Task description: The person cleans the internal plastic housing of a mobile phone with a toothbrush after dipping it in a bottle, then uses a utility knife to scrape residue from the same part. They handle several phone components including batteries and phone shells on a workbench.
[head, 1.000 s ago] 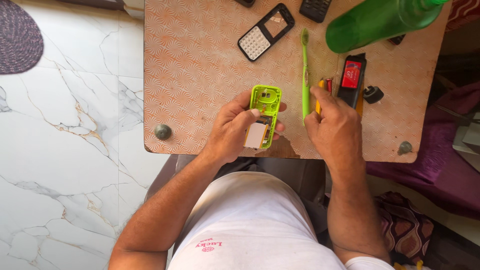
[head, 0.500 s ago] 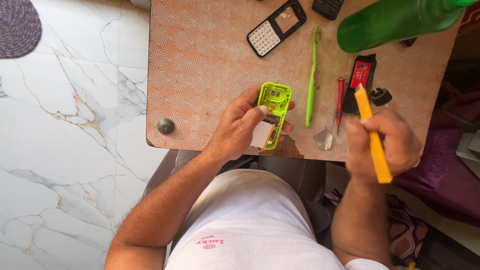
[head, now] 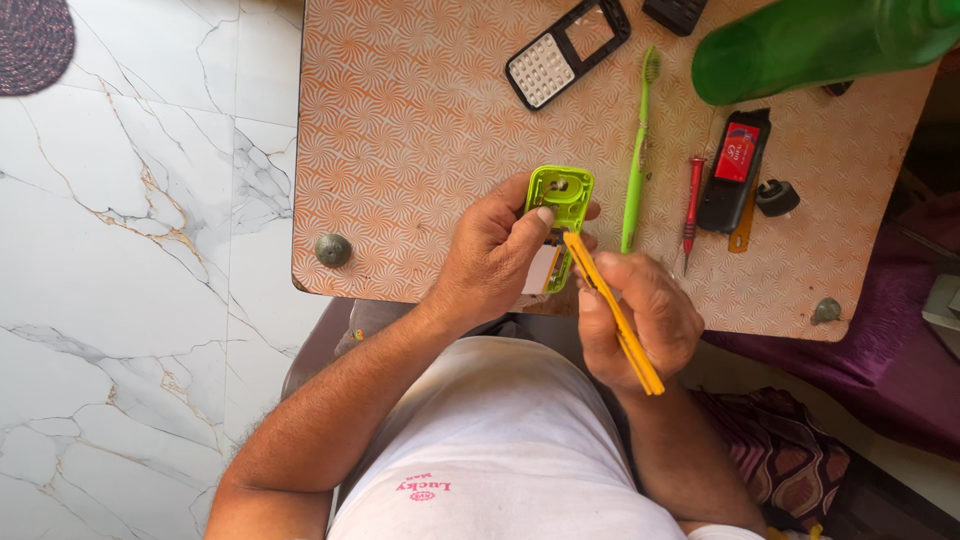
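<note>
Yellow plastic pry tool (head: 612,310), which our right hand (head: 640,320) was lifting clear, is now touching the green phone shell (head: 560,205) our left hand (head: 495,255) is gripping.

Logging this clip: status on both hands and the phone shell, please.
Left hand grips green phone shell over table edge. Right hand holds yellow pry tool, tip at shell. Green toothbrush, red screwdriver alongside, not in the way.

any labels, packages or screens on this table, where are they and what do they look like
Red label: rectangular, on the black phone body right of the red screwdriver.
Black front cover: top of the table, empty screen window above a pale keypad.
No packages; no lit screen.
</note>
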